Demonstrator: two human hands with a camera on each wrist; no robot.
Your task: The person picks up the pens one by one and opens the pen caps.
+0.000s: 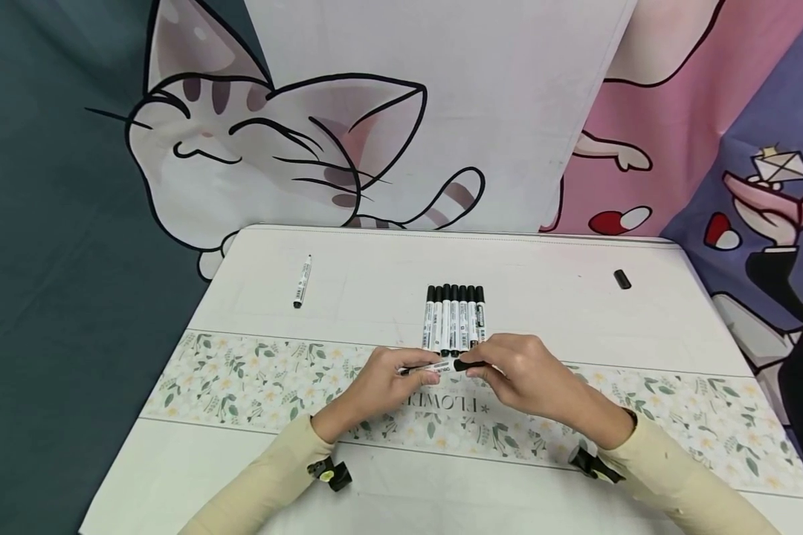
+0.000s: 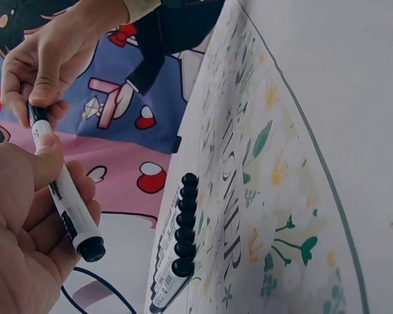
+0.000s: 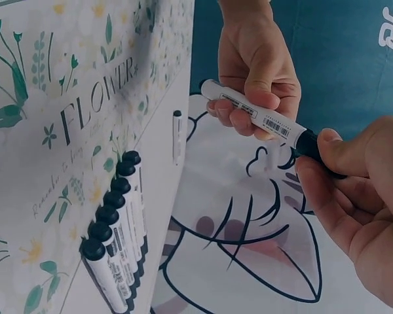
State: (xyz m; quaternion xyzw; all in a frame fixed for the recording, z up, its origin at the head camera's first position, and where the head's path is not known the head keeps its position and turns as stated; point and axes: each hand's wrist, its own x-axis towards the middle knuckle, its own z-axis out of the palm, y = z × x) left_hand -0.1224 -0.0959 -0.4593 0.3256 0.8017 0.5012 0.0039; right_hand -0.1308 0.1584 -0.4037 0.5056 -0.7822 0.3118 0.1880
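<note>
My left hand (image 1: 381,383) grips the white barrel of a marker (image 3: 249,111) between thumb and fingers, over the middle of the table. At the marker's other end, my right hand (image 1: 529,375) pinches the black cap (image 3: 308,144) with thumb and forefinger. In both wrist views the cap sits against the barrel, with the marker held tilted. Just beyond the hands lies a row of several capped white markers (image 1: 455,319), side by side with their black caps pointing away.
Toward the back left lies an uncapped marker (image 1: 302,282). A loose black cap (image 1: 621,279) rests at the back right. A floral band with lettering (image 1: 241,379) crosses the white table cover (image 1: 542,286). Behind the table hangs a cartoon cat curtain (image 1: 495,96).
</note>
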